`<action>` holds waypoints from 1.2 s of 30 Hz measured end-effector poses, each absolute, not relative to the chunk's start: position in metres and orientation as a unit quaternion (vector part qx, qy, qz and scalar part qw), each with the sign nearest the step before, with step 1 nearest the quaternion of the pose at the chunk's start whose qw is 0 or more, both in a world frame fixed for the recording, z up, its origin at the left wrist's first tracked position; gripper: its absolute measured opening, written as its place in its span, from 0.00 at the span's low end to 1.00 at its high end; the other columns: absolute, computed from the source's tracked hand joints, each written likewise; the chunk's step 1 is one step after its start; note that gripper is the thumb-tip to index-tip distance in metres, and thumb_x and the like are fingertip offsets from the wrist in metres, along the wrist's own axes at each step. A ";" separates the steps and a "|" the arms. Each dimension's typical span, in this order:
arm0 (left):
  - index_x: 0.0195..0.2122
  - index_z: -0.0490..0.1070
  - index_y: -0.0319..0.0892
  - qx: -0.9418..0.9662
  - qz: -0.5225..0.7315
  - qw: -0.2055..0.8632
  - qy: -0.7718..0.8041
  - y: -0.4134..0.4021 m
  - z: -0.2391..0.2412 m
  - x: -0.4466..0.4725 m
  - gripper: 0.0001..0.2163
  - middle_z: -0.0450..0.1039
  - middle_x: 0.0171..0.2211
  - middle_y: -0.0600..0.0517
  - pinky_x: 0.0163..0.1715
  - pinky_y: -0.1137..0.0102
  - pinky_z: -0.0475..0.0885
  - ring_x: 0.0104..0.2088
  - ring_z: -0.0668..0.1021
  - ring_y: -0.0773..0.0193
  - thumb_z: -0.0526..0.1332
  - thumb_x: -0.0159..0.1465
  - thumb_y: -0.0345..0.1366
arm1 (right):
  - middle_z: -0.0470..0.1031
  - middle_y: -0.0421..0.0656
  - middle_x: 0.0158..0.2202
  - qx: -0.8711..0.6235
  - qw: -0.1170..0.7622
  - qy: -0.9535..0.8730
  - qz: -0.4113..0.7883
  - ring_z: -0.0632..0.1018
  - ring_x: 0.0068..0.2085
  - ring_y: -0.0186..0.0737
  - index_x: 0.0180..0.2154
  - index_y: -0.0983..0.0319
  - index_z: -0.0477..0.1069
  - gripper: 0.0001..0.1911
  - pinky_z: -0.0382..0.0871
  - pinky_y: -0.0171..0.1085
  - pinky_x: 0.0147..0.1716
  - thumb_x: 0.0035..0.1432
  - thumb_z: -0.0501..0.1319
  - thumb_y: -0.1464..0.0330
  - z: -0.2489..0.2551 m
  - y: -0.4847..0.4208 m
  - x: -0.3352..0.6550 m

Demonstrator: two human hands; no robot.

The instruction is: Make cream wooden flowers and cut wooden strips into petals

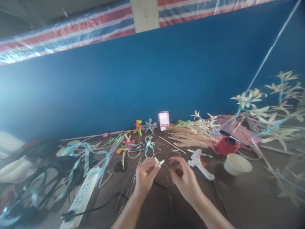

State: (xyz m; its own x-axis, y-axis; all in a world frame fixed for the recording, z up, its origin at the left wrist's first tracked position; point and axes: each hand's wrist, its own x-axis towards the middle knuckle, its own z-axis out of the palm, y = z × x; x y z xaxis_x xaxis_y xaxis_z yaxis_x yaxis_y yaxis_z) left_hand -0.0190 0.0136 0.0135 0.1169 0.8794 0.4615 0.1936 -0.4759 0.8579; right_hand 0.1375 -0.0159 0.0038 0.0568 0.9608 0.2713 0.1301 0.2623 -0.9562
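Observation:
Pinched between the thumb and fingers of my left hand [145, 175] is a small cream-white flower [159, 162] with narrow pointed petals. My right hand [185, 178] hovers a short way to the right of it, fingers curved and thumb apart, with nothing visible in its grasp. A white glue gun [198, 162] with a red trigger lies on the dark table [152, 213] just beyond my right hand. Pale scraps and thin strands lie scattered past my fingertips. A light blue ribbon loop [149, 146] stands behind my left hand.
On the right are a white bowl [237, 164], a red roll [227, 145] and tall stems of cream flowers [269, 114]. Dried strips [190, 136] lie at the back. A power strip [82, 194], cords, scissors [119, 167] and blue ribbons [76, 149] occupy the left. A blue partition [143, 79] stands behind.

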 end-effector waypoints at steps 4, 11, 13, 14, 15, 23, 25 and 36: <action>0.26 0.73 0.41 0.720 0.531 0.226 0.386 0.014 0.016 -0.021 0.02 0.72 0.25 0.50 0.33 0.67 0.67 0.30 0.72 0.63 0.60 0.52 0.29 | 0.63 0.42 0.33 -0.451 0.574 -0.661 0.174 0.68 0.28 0.33 0.37 0.60 0.64 0.11 0.66 0.35 0.31 0.49 0.57 0.73 0.026 -0.025 0.148; 0.31 0.73 0.42 0.763 0.512 0.172 0.355 0.008 0.018 -0.014 0.06 0.73 0.27 0.49 0.33 0.66 0.68 0.32 0.73 0.62 0.60 0.52 0.27 | 0.61 0.43 0.31 -0.437 0.524 -0.725 0.099 0.68 0.33 0.35 0.34 0.61 0.67 0.08 0.65 0.35 0.33 0.49 0.57 0.75 0.039 -0.028 0.137; 0.31 0.73 0.42 0.767 0.514 0.167 0.346 0.007 0.019 -0.014 0.07 0.73 0.27 0.50 0.32 0.66 0.68 0.32 0.73 0.62 0.61 0.51 0.26 | 0.61 0.42 0.30 -0.440 0.520 -0.727 0.093 0.68 0.31 0.35 0.32 0.61 0.67 0.06 0.65 0.34 0.32 0.49 0.56 0.76 0.037 -0.027 0.135; 0.31 0.73 0.42 0.767 0.515 0.167 0.344 0.007 0.020 -0.013 0.07 0.73 0.27 0.50 0.32 0.66 0.68 0.32 0.73 0.62 0.61 0.51 0.25 | 0.61 0.42 0.29 -0.440 0.518 -0.728 0.090 0.67 0.31 0.34 0.32 0.61 0.67 0.06 0.65 0.34 0.32 0.50 0.56 0.76 0.035 -0.027 0.135; 0.30 0.72 0.42 0.765 0.517 0.167 0.345 0.007 0.020 -0.013 0.07 0.73 0.27 0.50 0.32 0.67 0.68 0.32 0.73 0.62 0.61 0.51 0.25 | 0.61 0.42 0.29 -0.439 0.515 -0.731 0.088 0.67 0.31 0.34 0.32 0.61 0.67 0.06 0.65 0.34 0.31 0.50 0.56 0.76 0.034 -0.027 0.136; 0.28 0.72 0.41 0.745 0.529 0.181 0.363 0.006 0.017 -0.009 0.05 0.72 0.25 0.50 0.32 0.67 0.68 0.31 0.72 0.62 0.60 0.52 0.26 | 0.60 0.42 0.29 -0.431 0.497 -0.751 0.057 0.66 0.30 0.33 0.31 0.61 0.69 0.07 0.64 0.33 0.29 0.50 0.56 0.77 0.025 -0.029 0.138; 0.29 0.72 0.41 0.747 0.529 0.179 0.361 0.005 0.017 -0.009 0.05 0.72 0.26 0.49 0.32 0.66 0.68 0.31 0.72 0.62 0.60 0.52 0.26 | 0.60 0.43 0.30 -0.432 0.498 -0.750 0.045 0.66 0.30 0.33 0.33 0.60 0.69 0.08 0.64 0.33 0.29 0.50 0.56 0.76 0.028 -0.027 0.138; 0.30 0.72 0.41 0.744 0.531 0.177 0.365 0.004 0.015 -0.007 0.06 0.72 0.27 0.50 0.32 0.66 0.68 0.32 0.72 0.62 0.60 0.52 0.25 | 0.61 0.42 0.28 -0.409 0.504 -0.761 0.016 0.66 0.29 0.34 0.36 0.58 0.69 0.11 0.64 0.34 0.29 0.50 0.56 0.76 0.024 -0.025 0.135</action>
